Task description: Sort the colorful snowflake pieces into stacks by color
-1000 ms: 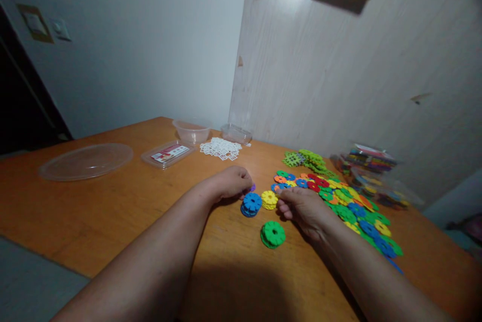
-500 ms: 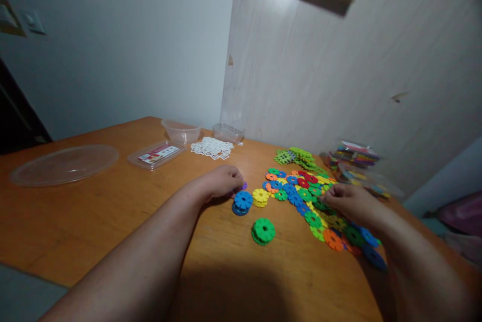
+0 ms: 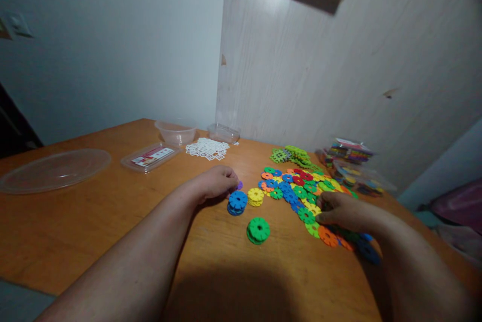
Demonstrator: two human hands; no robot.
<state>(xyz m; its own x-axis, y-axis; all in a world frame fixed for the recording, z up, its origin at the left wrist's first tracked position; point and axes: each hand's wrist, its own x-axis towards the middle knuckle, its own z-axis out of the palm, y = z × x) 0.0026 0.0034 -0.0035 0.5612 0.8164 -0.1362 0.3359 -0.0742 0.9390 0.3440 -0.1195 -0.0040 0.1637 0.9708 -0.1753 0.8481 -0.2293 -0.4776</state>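
Note:
My left hand [image 3: 221,181] rests on the table with its fingers curled on a small purple notched disc [image 3: 240,185], most of which the fingers hide. Right beside it is a stack of blue flower-shaped discs [image 3: 237,201], and a yellow stack [image 3: 255,196] stands just past that. Closer to me sits a green stack [image 3: 258,229]. Over the loose pile of multicoloured discs [image 3: 289,192], my right hand [image 3: 335,207] reaches down, thumb and fingers apart, near a green disc [image 3: 306,215] at the pile's near side.
White lattice pieces [image 3: 208,148] lie heaped at the back, near a clear bowl [image 3: 176,132] and a clear tray [image 3: 223,133]. A labelled lid [image 3: 150,157] and a large oval lid [image 3: 54,170] lie left. Lime-green pieces [image 3: 295,155] and packets [image 3: 350,150] are back right.
My right hand has moved toward me, lower over the pile, and its fingers have spread. My left hand stays by the purple disc. The view has shifted slightly right.

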